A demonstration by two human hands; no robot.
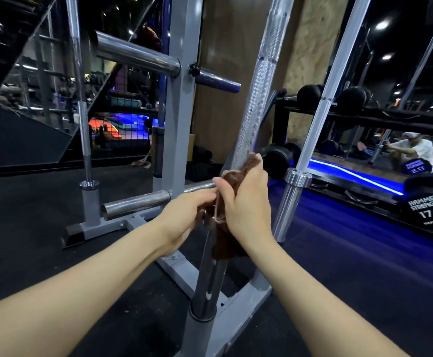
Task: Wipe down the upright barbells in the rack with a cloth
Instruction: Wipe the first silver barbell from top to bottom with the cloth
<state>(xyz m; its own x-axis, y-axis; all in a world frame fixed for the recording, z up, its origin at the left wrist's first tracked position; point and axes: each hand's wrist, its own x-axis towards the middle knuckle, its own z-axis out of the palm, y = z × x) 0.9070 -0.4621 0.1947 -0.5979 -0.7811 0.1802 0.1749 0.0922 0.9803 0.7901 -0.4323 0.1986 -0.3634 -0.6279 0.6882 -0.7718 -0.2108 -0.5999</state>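
A knurled steel barbell (256, 88) stands upright in the near socket of the grey rack (182, 104). A brown cloth (229, 243) is wrapped around its lower shaft, just above the sleeve (207, 279). My right hand (246, 204) grips the cloth around the bar. My left hand (187, 217) pinches the cloth's left edge beside it. A second barbell (321, 109) stands upright to the right, and a third (80, 99) stands at the rack's far left.
Chrome plate pegs (138, 55) stick out of the rack's post toward me. A dumbbell rack (365, 117) with black dumbbells and a mirror runs along the right. A person shows in the mirror (411, 148). Black rubber floor lies around the rack's base.
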